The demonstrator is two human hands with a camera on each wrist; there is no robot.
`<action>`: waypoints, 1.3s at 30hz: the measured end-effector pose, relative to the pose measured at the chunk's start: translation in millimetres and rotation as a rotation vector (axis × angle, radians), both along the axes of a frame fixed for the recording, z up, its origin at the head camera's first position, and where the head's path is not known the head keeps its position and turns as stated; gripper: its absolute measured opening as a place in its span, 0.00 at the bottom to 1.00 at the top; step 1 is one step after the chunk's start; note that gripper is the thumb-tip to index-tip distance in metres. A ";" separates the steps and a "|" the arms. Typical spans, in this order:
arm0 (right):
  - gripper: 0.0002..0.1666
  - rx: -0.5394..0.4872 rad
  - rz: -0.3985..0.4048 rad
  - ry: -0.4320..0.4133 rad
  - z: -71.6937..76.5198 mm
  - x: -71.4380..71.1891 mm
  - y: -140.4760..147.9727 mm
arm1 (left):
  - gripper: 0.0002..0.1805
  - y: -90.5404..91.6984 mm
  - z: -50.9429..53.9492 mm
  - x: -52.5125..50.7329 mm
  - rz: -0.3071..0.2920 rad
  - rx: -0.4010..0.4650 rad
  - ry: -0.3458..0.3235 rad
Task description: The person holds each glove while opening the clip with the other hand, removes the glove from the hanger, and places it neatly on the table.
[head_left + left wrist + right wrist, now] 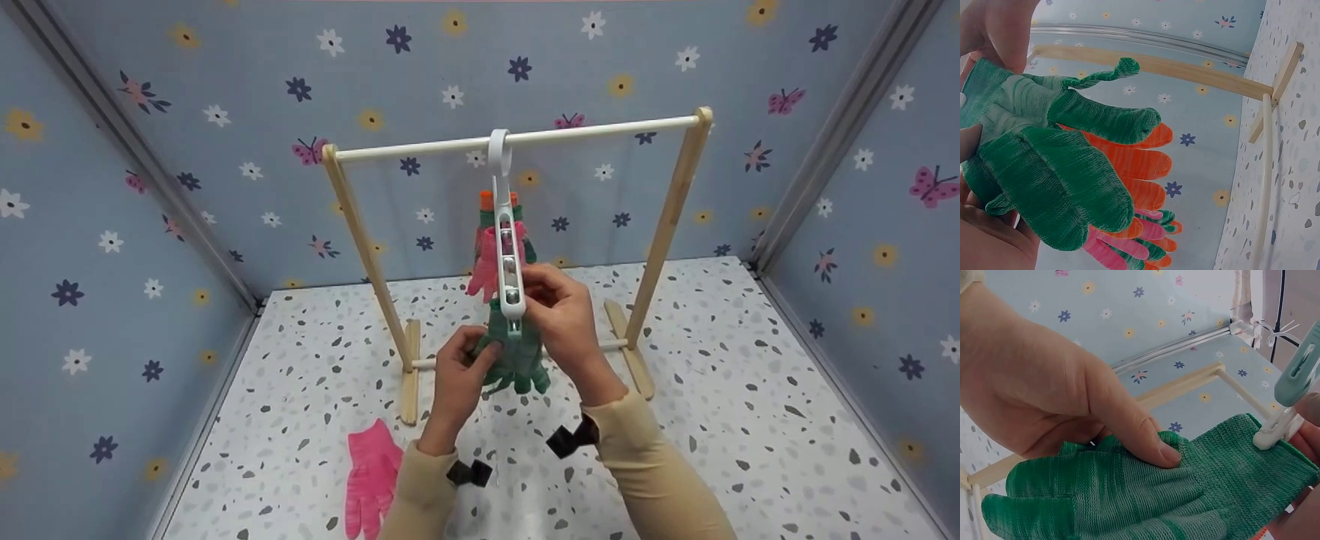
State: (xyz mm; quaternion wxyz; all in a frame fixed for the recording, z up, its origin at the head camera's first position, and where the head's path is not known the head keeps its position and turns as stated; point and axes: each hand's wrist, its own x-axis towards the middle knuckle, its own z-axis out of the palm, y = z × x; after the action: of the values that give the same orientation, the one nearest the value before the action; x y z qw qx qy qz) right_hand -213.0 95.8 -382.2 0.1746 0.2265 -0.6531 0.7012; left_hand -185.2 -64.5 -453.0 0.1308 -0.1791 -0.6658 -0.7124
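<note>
Below the near end of a white hanger (512, 296) is a green glove (517, 352), fingers downward. My left hand (461, 367) holds the glove's left side; in the right wrist view its thumb (1154, 444) presses on the knit. Higher up, my right hand (566, 319) has curled fingers at the cuff beside the hanger; only part of it shows in the right wrist view. There a white clip end (1268, 439) lies over the cuff, with a pale green clip part (1297, 374) above it. In the left wrist view both hands are at the green glove (1055, 169).
The hanger's hook is over the white bar (600, 130) of a wooden rack (664, 232). Pink (486, 262), orange and green gloves hang behind. Another pink glove (371, 476) lies on the speckled surface (300, 390) at the front left. Patterned walls stand around.
</note>
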 end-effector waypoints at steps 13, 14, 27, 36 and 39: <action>0.12 -0.019 0.010 -0.004 0.9 -0.2 -2.1 | 0.10 1.7 13.1 -4.2 -0.031 -0.002 0.040; 0.12 -0.019 0.007 -0.006 1.4 0.1 -2.0 | 0.10 1.9 13.3 -4.3 -0.031 -0.001 0.040; 0.12 -0.009 -0.031 -0.008 1.1 0.3 -3.1 | 0.09 3.0 8.0 -2.9 -0.021 0.011 0.019; 0.11 -0.017 -0.039 -0.008 1.4 0.7 -5.0 | 0.08 0.2 7.5 -2.0 -0.012 0.011 0.039; 0.10 -0.028 -0.046 -0.018 1.5 0.7 -5.2 | 0.08 1.5 7.9 -1.4 -0.018 0.011 0.041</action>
State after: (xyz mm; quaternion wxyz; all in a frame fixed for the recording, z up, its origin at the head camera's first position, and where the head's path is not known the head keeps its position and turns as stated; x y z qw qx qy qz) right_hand -212.3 90.6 -380.7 0.1878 0.2028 -0.6498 0.7080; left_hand -186.6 -63.0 -445.2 0.1387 -0.1989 -0.6575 -0.7134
